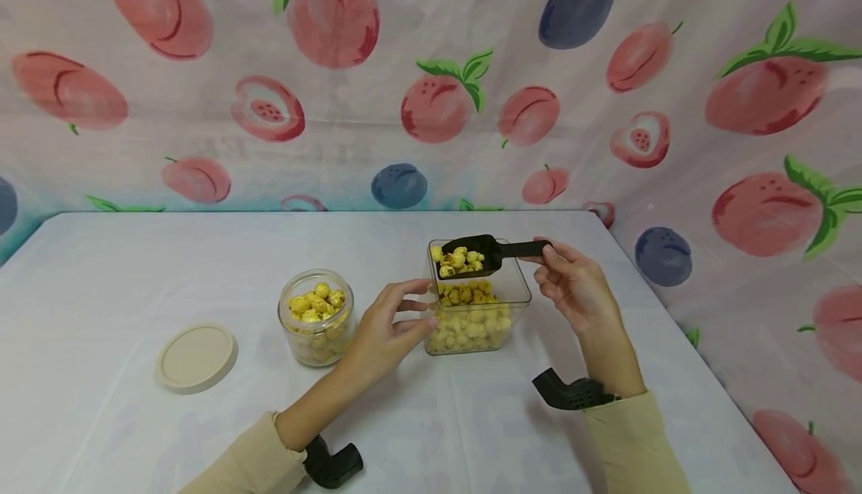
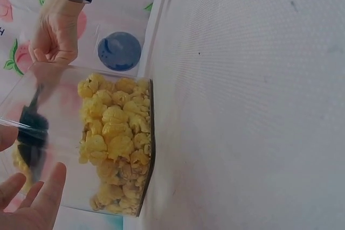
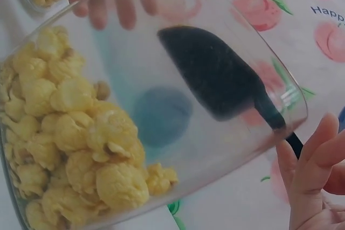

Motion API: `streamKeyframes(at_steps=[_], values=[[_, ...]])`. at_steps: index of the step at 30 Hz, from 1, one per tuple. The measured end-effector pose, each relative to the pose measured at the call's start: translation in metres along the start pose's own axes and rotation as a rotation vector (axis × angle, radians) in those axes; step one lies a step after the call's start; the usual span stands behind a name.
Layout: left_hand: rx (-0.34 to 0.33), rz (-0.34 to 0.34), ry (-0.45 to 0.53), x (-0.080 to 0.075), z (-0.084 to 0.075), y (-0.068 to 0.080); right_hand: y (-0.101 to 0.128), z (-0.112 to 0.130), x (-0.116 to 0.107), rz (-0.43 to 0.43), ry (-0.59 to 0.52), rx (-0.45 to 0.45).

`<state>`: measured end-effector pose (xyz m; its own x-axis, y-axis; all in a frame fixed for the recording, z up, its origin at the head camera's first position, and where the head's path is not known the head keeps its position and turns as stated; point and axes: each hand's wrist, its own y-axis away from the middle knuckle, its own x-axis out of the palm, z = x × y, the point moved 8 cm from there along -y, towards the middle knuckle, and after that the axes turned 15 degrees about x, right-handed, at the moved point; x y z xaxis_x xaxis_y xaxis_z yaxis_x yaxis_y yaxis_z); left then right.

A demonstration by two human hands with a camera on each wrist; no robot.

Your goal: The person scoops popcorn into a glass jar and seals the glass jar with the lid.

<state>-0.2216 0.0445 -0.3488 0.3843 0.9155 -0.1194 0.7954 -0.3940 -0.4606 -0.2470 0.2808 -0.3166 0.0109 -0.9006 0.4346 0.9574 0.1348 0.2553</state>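
Observation:
A clear square container (image 1: 477, 329) of yellow popcorn stands on the table, about half full in the right wrist view. My right hand (image 1: 581, 284) pinches the handle of a black scoop (image 1: 490, 254) at the container's right. The scoop's bowl carries several popcorn pieces (image 1: 461, 262) and sits at the container's mouth. On the other side, my left hand (image 1: 393, 325) has its fingers loosely extended at the container's left wall; whether every fingertip touches it I cannot tell. Through the clear wall, the left wrist view shows the scoop (image 2: 32, 133) tinted and partly blurred.
Left of my left hand stands a round glass jar (image 1: 316, 344) with popcorn in it and no lid on. A round beige lid (image 1: 197, 358) lies flat farther left. A white cloth (image 1: 222, 254) covers the table, and a fruit-print curtain (image 1: 323, 105) hangs behind it.

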Motion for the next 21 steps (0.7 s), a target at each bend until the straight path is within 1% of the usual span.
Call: streamKeyframes(at_steps=[6, 10, 15, 21], values=[[-0.022, -0.010, 0.007, -0.0001, 0.0041, 0.0005, -0.0006, -0.0030, 0.0066, -0.046, 0.027, -0.001], [-0.021, -0.011, -0.001, -0.0005, 0.0038, 0.0006, -0.0008, -0.0033, 0.0061, -0.052, 0.005, 0.002], [-0.019, -0.008, -0.002, -0.0002, 0.0037, 0.0005, -0.0021, -0.0038, 0.0034, -0.008, -0.070, 0.023], [-0.012, -0.005, 0.001, 0.0005, 0.0033, 0.0001, -0.0021, -0.0022, 0.0036, 0.073, -0.116, 0.021]])
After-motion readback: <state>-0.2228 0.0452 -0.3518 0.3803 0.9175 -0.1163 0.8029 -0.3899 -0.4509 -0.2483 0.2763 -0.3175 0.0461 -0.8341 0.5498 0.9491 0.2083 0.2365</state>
